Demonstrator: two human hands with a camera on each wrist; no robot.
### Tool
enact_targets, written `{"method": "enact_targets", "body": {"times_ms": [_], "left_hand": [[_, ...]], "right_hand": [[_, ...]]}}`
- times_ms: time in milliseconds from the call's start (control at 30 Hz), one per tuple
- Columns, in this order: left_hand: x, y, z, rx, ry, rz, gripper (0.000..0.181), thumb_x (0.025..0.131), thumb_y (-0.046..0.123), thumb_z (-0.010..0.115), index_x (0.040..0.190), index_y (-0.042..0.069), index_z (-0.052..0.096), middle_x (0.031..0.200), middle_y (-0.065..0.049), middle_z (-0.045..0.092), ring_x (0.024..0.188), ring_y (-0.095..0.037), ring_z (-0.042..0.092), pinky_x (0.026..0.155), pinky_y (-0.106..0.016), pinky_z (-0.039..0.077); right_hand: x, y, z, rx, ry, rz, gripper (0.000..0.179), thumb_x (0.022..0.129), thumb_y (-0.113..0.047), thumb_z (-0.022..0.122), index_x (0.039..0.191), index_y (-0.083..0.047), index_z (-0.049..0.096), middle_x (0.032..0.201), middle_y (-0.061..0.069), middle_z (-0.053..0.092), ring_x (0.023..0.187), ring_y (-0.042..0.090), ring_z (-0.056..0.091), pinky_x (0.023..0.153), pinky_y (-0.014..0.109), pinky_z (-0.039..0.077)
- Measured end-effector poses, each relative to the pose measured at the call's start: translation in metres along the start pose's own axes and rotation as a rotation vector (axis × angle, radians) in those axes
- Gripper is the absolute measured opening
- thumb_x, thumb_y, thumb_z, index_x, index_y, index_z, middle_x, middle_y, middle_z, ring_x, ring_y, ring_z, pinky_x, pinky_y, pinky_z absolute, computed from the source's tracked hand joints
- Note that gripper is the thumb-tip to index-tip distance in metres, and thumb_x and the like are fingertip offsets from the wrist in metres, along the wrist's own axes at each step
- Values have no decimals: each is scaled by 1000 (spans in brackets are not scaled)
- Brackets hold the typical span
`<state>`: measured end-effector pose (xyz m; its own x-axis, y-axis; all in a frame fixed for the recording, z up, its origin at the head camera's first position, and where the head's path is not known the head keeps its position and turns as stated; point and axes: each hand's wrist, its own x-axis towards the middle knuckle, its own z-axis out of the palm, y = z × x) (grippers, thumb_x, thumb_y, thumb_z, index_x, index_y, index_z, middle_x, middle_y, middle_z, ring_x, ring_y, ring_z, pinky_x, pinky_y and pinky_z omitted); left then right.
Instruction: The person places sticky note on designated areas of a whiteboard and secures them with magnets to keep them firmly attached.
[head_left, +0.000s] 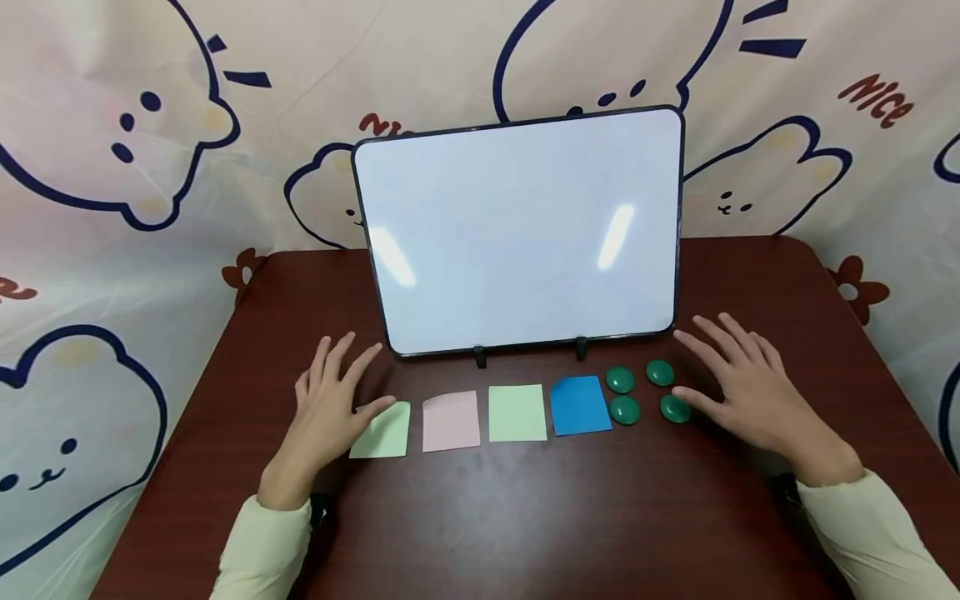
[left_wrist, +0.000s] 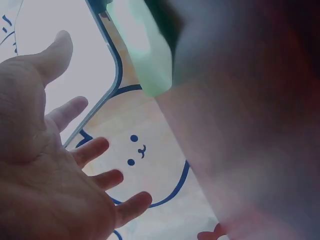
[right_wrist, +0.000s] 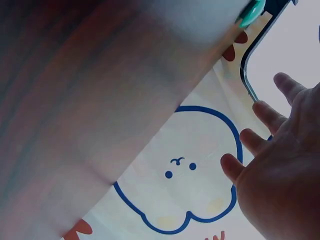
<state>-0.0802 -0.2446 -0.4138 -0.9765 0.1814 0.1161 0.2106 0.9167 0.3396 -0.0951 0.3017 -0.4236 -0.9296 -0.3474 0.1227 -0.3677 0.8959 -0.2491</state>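
My left hand [head_left: 324, 417] has its fingers spread and holds nothing; its thumb overlaps a light green sticky note [head_left: 386, 437] in the head view. To the right of that note lie a pink sticky note [head_left: 451, 422], a second green note [head_left: 517, 413] and a blue note [head_left: 581, 407] with an uneven top left corner. Several round green magnets [head_left: 624, 410] sit between the blue note and my right hand [head_left: 753, 400]. That hand is spread too, with nothing in it, its thumb tip right by the nearest magnet [head_left: 675, 409]. Both wrist views show bare palms.
A whiteboard [head_left: 525, 233] with a dark frame stands behind the notes on small black feet [head_left: 481, 357]. Dark reddish-brown wood forms the table [head_left: 517, 525]. A curtain [head_left: 150, 275] printed with cartoon animals hangs behind and at both sides.
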Motion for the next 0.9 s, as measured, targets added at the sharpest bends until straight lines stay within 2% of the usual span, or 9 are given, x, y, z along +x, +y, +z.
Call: {"method": "enact_targets", "body": {"times_ms": [133,300,567,733,900], "left_hand": [[-5,-3,1,-21,2,18,66,89,31,75,146,18,46,154,-21,31,146,-44,17,101,-68,23],[-8,-5,0,-4,-2,60,53,88,20,76,137,14,57,144,-20,43,135,-43,32,92,-60,31],[-11,-6,-3,40,-69,53,39,86,15,77,123,8,67,121,-14,63,114,-37,52,82,-49,37],[-10,-5,-2,76,-98,40,33,85,11,78,116,4,71,113,-13,65,105,-34,57,79,-47,43],[-11,-6,0,98,-79,50,24,82,8,79,105,4,73,105,-10,65,99,-31,58,76,-46,45]], "right_hand": [[3,-2,0,-22,-13,-33,76,90,-52,67,154,-26,36,161,12,30,153,34,13,111,69,18],[10,-4,2,-28,-11,-63,73,89,-50,69,152,-24,41,157,13,38,151,35,21,111,66,22],[18,-4,5,-34,-35,-104,57,92,-45,68,140,-17,55,141,16,53,137,39,38,105,64,30],[23,-3,6,-50,-61,-121,44,91,-39,71,126,-13,66,122,11,64,121,33,53,102,59,36],[26,-4,9,-53,-96,-111,44,87,-41,75,118,-11,70,112,9,68,107,29,60,100,58,41]]}}
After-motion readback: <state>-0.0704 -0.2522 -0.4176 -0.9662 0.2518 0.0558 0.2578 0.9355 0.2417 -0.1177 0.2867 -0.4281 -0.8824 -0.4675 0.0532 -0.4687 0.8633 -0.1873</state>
